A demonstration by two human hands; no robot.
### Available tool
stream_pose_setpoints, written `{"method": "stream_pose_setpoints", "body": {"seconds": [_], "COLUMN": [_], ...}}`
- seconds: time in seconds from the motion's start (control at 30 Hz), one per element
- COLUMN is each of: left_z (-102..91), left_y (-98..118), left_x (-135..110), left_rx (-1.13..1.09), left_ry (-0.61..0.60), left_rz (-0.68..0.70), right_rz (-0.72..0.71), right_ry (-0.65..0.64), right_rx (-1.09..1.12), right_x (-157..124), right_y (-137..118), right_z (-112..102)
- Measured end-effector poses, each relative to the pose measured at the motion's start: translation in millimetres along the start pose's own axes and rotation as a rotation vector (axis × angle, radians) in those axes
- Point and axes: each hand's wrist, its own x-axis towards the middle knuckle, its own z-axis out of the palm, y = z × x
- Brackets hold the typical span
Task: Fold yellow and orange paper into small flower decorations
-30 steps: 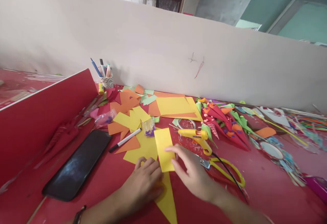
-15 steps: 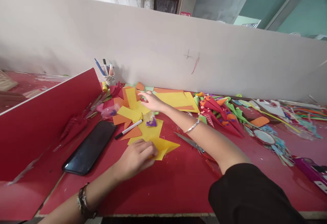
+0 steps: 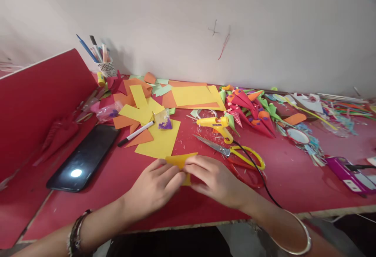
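Note:
Near the table's front edge, a folded piece of yellow paper (image 3: 178,160) is held between both hands. My left hand (image 3: 155,186) has its fingers curled over the paper's left part. From the other side my right hand (image 3: 216,177) pinches the paper, its fingertips close to the left ones. Fingers cover much of the paper, and its lower tip shows below them. Just beyond lies a flat yellow sheet (image 3: 164,141) with a small clear bag of purple bits (image 3: 163,121) on it. A white marker (image 3: 138,132) with a black cap rests at its left.
Scissors (image 3: 226,149) and a yellow glue gun (image 3: 216,124) lie ahead of my right hand. A black phone (image 3: 84,159) is at the left, with a pen cup (image 3: 106,68) behind. Red cone-shaped crafts (image 3: 243,104) pile up at the right, near a purple power strip (image 3: 348,175).
My right hand has come back from the yellow sheets at the rear and now grips the folded paper beside my left hand. The view has tilted down, and the glue gun now shows.

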Motion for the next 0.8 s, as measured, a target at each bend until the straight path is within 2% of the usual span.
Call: {"method": "stream_pose_setpoints", "body": {"seconds": [0.1, 0.2, 0.33, 0.43, 0.53, 0.67, 0.8], "left_z": [2.7, 1.1, -3.4, -2.0, 3.6, 6.8, 3.6], "left_y": [2.8, -0.2, -9.4, -14.5, -15.3, -10.9, -7.0], "left_x": [-2.1, -4.9, -8.7, -11.3, -14.3, -18.6, -23.2], "left_rx": [-0.062, -0.129, -0.148, -0.205, -0.153, -0.040, -0.081], "left_ry": [-0.048, -0.127, -0.237, -0.371, -0.413, -0.382, -0.359], "left_rz": [0.016, 0.028, 0.080, 0.067, 0.014, 0.042, -0.027], "right_rz": [-0.001, 0.062, 0.111, 0.145, 0.128, 0.014, -0.013], "right_ry": [0.017, 0.030, -0.040, -0.089, -0.132, -0.128, -0.125], "right_rx": [-0.021, 0.082, 0.296, 0.326, 0.202, -0.105, -0.135], "right_x": [-4.7, -9.4, -15.5, -19.1, -21.4, -22.8, -23.8], "right_y": [3.2, 8.7, 21.4, 31.1, 35.2, 29.8, 22.8], "right_z": [6.6, 7.4, 5.8, 4.9, 4.7, 7.0, 11.6]}}
